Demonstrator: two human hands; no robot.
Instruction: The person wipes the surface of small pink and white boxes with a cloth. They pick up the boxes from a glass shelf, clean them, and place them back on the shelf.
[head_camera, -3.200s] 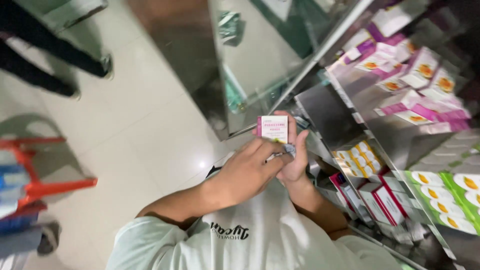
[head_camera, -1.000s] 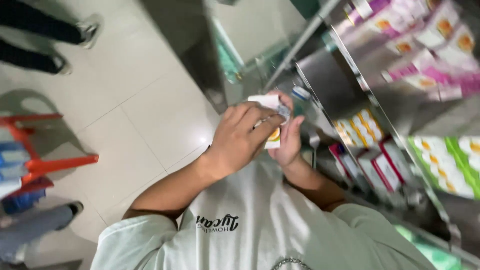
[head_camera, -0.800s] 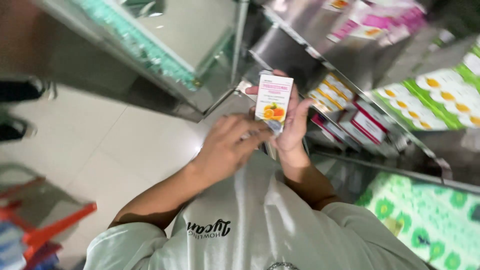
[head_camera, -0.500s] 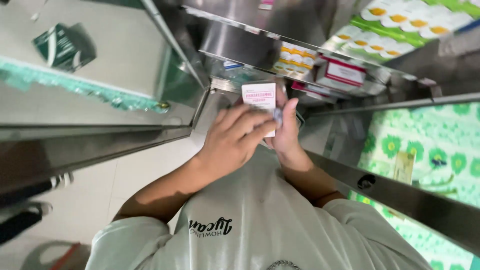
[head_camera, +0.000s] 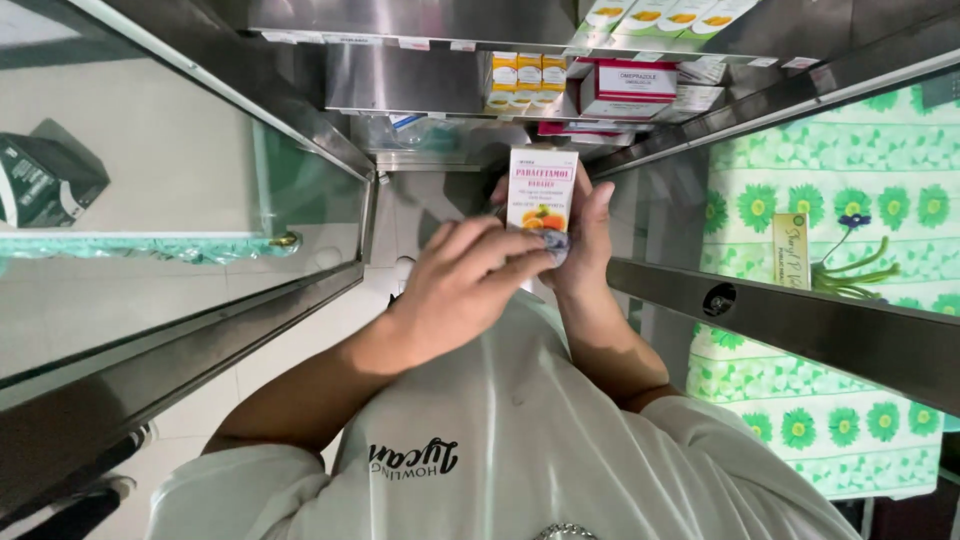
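A small white and pink carton (head_camera: 541, 185) with a picture of orange fruit stands upright in front of my chest. My right hand (head_camera: 588, 238) grips it from behind and along its right side. My left hand (head_camera: 462, 285) curls over the carton's lower end, fingertips pressed on its bottom edge beside a small grey-blue patch. The carton's front face is turned toward me. My white T-shirt (head_camera: 520, 450) fills the bottom of the view.
Steel shelves (head_camera: 430, 90) at the top carry yellow-and-white boxes (head_camera: 520, 72) and red-and-white boxes (head_camera: 628, 88). A glass counter case (head_camera: 180, 210) with a dark green box (head_camera: 42, 185) runs along the left. At right are a steel rail (head_camera: 800, 320) and green flowered cloth (head_camera: 850, 190).
The view has swung, so the shelves moved from the right side to the top. Both hands stay on a carton; the pink one seen first has given way to this white and pink one.
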